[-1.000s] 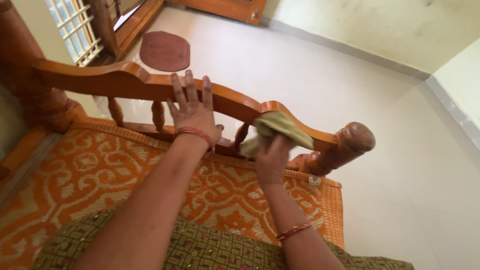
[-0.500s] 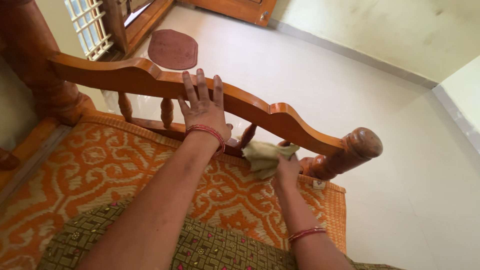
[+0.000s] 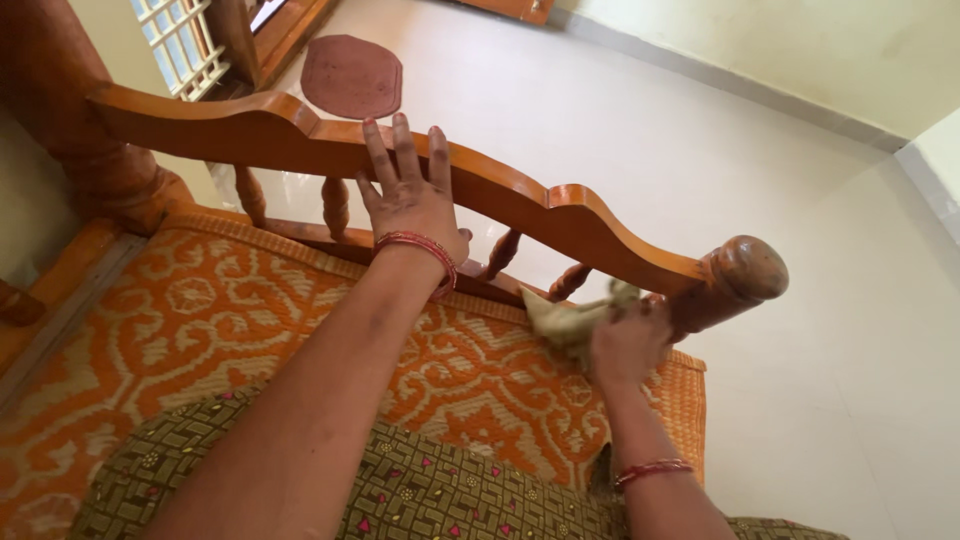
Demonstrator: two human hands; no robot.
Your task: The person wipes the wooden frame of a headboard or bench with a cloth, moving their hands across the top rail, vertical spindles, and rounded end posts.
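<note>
left hand (image 3: pixel 412 205) spread flat on the wooden rail (image 3: pixel 560 215); right hand (image 3: pixel 628 342) grips a cloth (image 3: pixel 560 318) under the rail near the end post (image 3: pixel 735 280), lower spindles likely not yet wiped.

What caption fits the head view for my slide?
Left hand braces on a carved wooden rail while the right hand presses a cloth near its rounded end.

rail (image 3: pixel 560 215): glossy orange-brown | mat (image 3: pixel 250 330): orange, cream scrollwork | cloth (image 3: pixel 565 320): pale olive | bangles (image 3: pixel 425 250): red
</note>
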